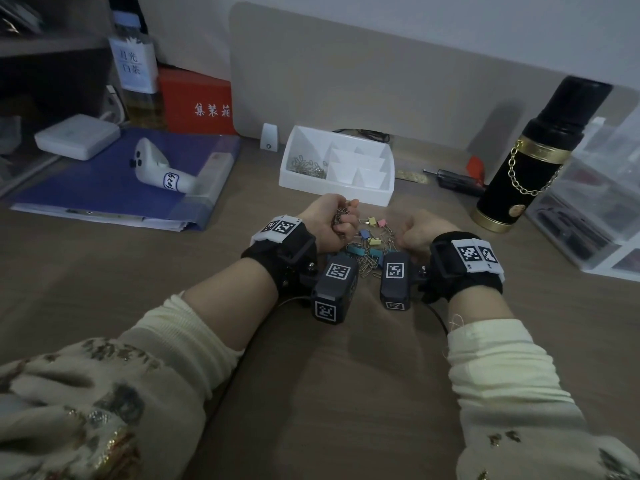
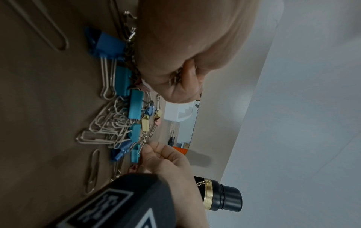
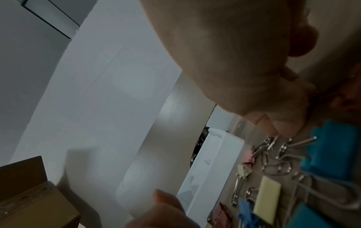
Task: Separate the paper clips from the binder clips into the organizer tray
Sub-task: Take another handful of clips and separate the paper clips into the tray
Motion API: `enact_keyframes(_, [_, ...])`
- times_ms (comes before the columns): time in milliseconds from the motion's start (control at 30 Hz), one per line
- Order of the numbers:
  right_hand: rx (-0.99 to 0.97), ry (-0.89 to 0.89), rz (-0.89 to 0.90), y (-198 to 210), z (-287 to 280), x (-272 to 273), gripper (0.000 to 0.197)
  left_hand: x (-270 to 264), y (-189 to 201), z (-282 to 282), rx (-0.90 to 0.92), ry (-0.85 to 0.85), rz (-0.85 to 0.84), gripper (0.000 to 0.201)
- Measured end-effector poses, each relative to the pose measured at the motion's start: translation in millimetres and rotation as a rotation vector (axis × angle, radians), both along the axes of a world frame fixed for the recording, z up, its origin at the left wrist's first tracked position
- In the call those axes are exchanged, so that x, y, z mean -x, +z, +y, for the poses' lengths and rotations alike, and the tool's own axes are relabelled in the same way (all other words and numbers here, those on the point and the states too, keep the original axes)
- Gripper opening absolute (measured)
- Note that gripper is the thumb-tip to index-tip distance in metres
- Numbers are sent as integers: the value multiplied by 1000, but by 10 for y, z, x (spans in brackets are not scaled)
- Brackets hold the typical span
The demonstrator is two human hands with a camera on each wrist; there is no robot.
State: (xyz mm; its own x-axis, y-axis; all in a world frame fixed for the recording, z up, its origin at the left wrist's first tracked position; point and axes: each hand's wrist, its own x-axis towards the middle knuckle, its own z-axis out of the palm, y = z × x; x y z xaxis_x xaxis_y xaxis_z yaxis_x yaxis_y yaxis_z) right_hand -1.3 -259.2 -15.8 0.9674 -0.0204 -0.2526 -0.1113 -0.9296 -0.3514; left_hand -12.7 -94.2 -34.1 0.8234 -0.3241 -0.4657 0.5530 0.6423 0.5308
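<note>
Sorting Clips on the Desk

Lying between both hands is a pile of silver paper clips (image 1: 367, 264) and colorful binder clips (image 1: 365, 234). The left hand (image 1: 329, 220) squeezes a bunch of paper clips. The right hand (image 1: 419, 233) pinches one clip. Past the hands sits the white organizer tray (image 1: 374, 194).

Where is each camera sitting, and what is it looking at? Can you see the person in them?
Head: on the person's head, looking down at the desk; both forearms, left hand clutching paper clips and right hand show, with the tray beyond.
Left wrist: looks along the left hand at the clip pile; the right hand shows too.
Right wrist: looks along the right hand at the clip pile and tray.
All three share the pile and tray.
</note>
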Motion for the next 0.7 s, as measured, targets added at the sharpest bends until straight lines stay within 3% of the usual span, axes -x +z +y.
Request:
enact_keyframes(167, [-57, 1, -142, 41, -3, -25, 8, -10, -8, 11, 5, 7, 5, 29])
enact_keyframes(267, [-97, 114, -232, 78, 41, -24, 11, -7, -6, 9, 7, 10, 0, 29])
enact_keyframes(400, [-136, 167, -153, 44, 72, -11, 20, -11, 0, 13, 8, 13, 2, 28])
enact_keyframes(700, [-131, 115, -77, 35, 80, 7, 6, -2, 14, 11, 11, 18, 4, 29])
